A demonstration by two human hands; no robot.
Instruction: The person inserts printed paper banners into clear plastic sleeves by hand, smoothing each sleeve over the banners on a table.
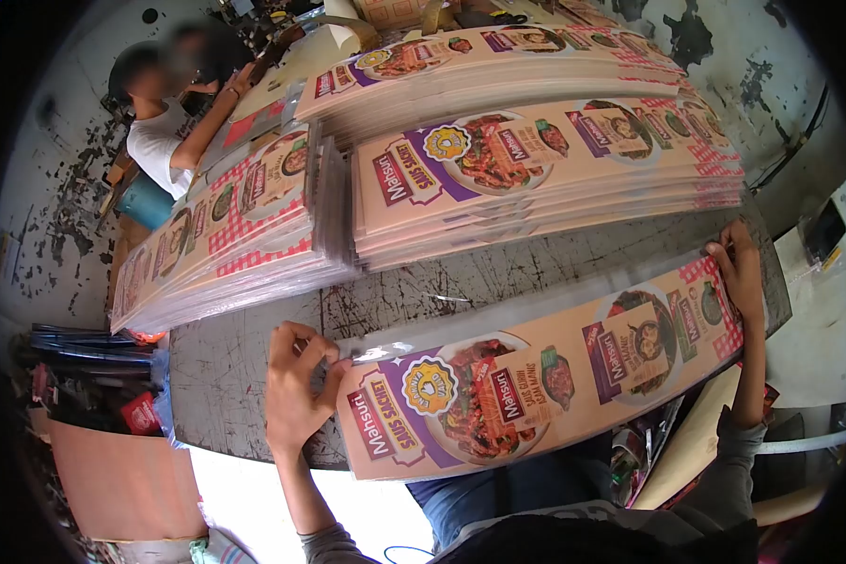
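Note:
A long printed cardboard strip point(564, 395) with "Mahsuri Saus Sachet" lettering and food pictures lies slanted across the table's near edge. Clear plastic film point(423, 340) shows along its upper edge. My left hand point(296, 385) pinches the strip's upper left corner between thumb and fingers. At the opposite end, my right hand point(741, 273) is closed on the upper right corner, thumb along the edge. Just beyond lies a stack of matching strips point(545, 179), with another stack point(244, 226) to its left and a third stack point(489, 66) behind.
The worn grey table point(423, 291) has a scratched top. Another person point(164, 132) in a white shirt stands at the far left, arm on the table. A brown cardboard piece point(127, 470) and dark rolled material point(94, 348) are at lower left. Peeling walls surround the table.

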